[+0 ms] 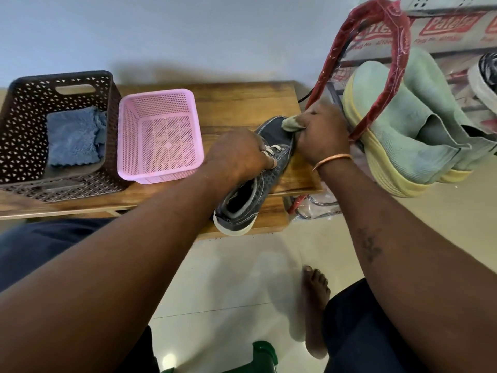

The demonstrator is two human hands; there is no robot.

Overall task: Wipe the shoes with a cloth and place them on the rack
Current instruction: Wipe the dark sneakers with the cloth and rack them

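The grey mesh sneaker with a white sole (265, 184) lies on the wooden tabletop (242, 103), its heel over the near edge and its toe pointing away. The left hand (236, 154) is curled over the lacing and holds the shoe down. Further along, the right hand (322, 133) pinches a bunched pale green cloth (291, 123) against the toe cap. The wiping looks to be in progress at the toe. To do it well, the left hand's grip should be firm enough that the overhanging heel does not tip. The strokes should run short and outward toward the sole edge, and the cloth should be refolded to a clean face.

Nearest is a glossy pale tiled floor (228, 278) with a bare foot (314, 297) on it. On the tabletop's left stand an empty pink perforated plastic basket (156, 94) and a dark brown lattice basket (61, 76) holding a folded blue cloth (72, 135). At right, the red plastic-wrapped rack (376, 76) carries pale green knit shoes with yellow soles (403, 117). Behind is a plain pale blue wall (188, 36).
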